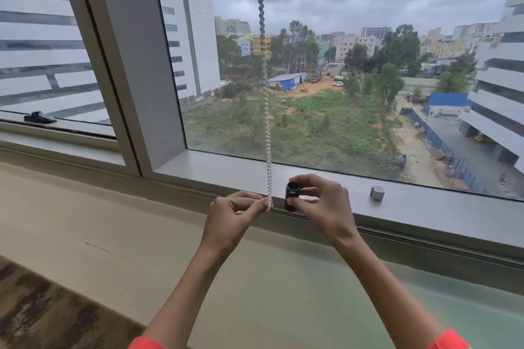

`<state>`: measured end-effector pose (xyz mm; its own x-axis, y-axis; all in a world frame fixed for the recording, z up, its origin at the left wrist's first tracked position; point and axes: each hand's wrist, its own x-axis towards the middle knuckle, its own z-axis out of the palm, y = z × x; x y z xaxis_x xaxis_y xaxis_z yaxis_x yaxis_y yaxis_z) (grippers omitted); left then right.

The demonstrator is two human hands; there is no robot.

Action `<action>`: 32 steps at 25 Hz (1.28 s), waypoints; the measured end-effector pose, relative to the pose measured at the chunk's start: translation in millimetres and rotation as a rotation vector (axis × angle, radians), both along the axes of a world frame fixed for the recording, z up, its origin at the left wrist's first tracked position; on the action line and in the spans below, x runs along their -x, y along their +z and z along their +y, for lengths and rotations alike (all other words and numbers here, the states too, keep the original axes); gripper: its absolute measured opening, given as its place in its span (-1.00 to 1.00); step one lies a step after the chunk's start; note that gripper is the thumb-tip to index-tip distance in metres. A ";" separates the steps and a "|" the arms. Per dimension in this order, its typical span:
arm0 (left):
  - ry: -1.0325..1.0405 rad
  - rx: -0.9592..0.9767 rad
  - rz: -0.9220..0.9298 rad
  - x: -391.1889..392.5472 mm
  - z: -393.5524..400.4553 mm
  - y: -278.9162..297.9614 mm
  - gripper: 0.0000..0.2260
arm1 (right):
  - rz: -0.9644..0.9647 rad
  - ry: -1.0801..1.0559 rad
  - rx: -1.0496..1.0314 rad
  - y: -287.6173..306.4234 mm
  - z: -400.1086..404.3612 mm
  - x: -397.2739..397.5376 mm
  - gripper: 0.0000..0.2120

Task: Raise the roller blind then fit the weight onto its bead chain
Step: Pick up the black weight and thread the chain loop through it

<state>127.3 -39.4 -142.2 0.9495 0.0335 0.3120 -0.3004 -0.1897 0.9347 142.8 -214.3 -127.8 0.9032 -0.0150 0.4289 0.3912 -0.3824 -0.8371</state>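
Observation:
A white bead chain point(266, 110) hangs straight down in front of the window from the top of the view. My left hand point(234, 217) pinches its bottom loop between thumb and fingertips, just above the sill. A small black cylindrical weight point(291, 196), open at its top, stands upright in my right hand point(323, 207), held a few centimetres to the right of the chain's end. Chain and weight are apart. The roller blind itself is out of the view; the glass is uncovered.
A grey window sill point(425, 212) runs under the glass. A small grey clip-like piece point(377, 193) sits on it to the right of my hands. A dark window handle point(39, 117) lies on the left pane's frame. A thick grey mullion point(136, 65) divides the panes.

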 end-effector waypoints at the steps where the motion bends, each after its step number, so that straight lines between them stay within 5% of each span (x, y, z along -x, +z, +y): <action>1: 0.000 0.006 0.001 0.8 4.6 -0.4 -0.92 | 0.022 0.021 -0.001 -5.7 8.1 3.0 -0.67; 7: -0.041 0.054 -0.048 13.1 22.4 -0.4 -0.89 | 0.117 0.129 0.008 -24.8 36.7 19.4 -0.36; 12: -0.050 -0.121 -0.140 19.0 29.4 12.4 -0.92 | 0.084 0.197 -0.073 -12.6 47.1 31.3 -0.32; 21: -0.182 -0.234 -0.144 29.8 33.3 26.4 -0.55 | 0.093 0.341 -0.036 -0.4 28.7 34.8 -0.24; 32: -0.381 0.238 0.140 42.7 26.8 20.5 -0.57 | 0.076 0.436 -0.133 13.2 27.0 48.1 -0.24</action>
<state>84.6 -12.6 -121.7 0.9405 -0.2705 0.2059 -0.1750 0.1340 0.9754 94.7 -187.3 -114.6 0.8660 0.3233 0.3816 0.4277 -0.0832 -0.9001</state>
